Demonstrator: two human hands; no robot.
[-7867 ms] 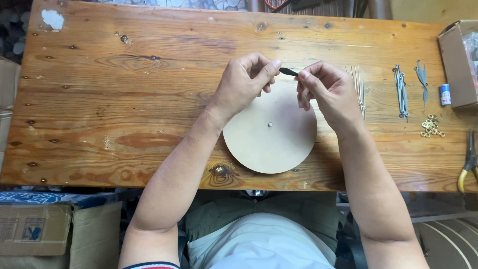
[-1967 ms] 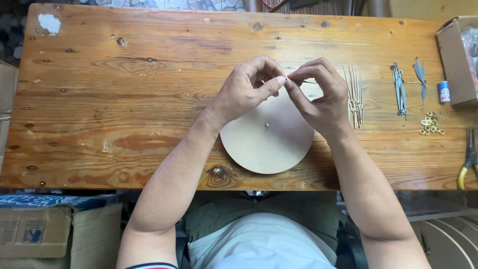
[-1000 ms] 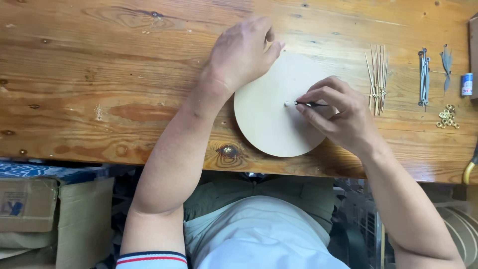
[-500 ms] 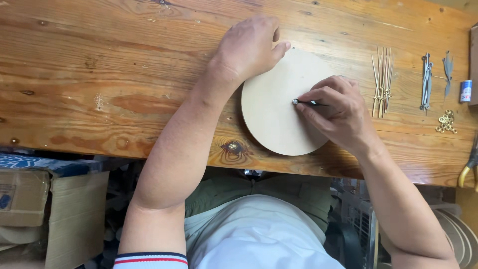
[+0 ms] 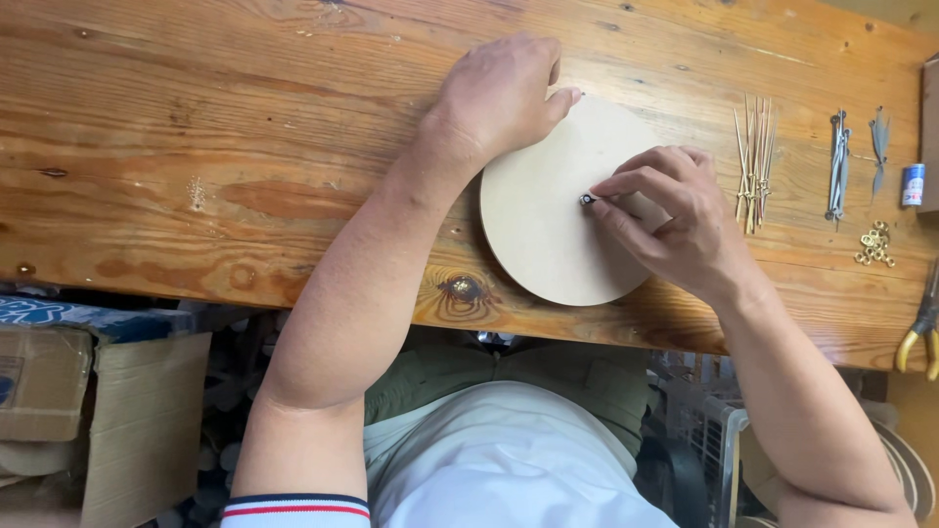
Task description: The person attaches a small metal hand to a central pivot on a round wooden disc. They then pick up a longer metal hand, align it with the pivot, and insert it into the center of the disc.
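Note:
A pale round wooden disc (image 5: 548, 230) lies flat near the front edge of the wooden table (image 5: 215, 147). My left hand (image 5: 499, 93) rests on the disc's upper left rim, fingers curled, pressing it down. My right hand (image 5: 670, 220) pinches a small dark part (image 5: 589, 199) with a light tip against the middle of the disc. The fingers hide most of that part.
A bunch of thin wooden sticks (image 5: 755, 156) lies right of the disc. Further right are metal pieces (image 5: 839, 166), small brass rings (image 5: 873, 245), a little blue tube (image 5: 913, 185) and yellow-handled pliers (image 5: 919, 337). Cardboard boxes (image 5: 88, 391) stand below the table at left.
Both hands came down from holding the small part above the disc. My left hand now presses the disc's rim and my right sets the part at its middle. The view has moved closer.

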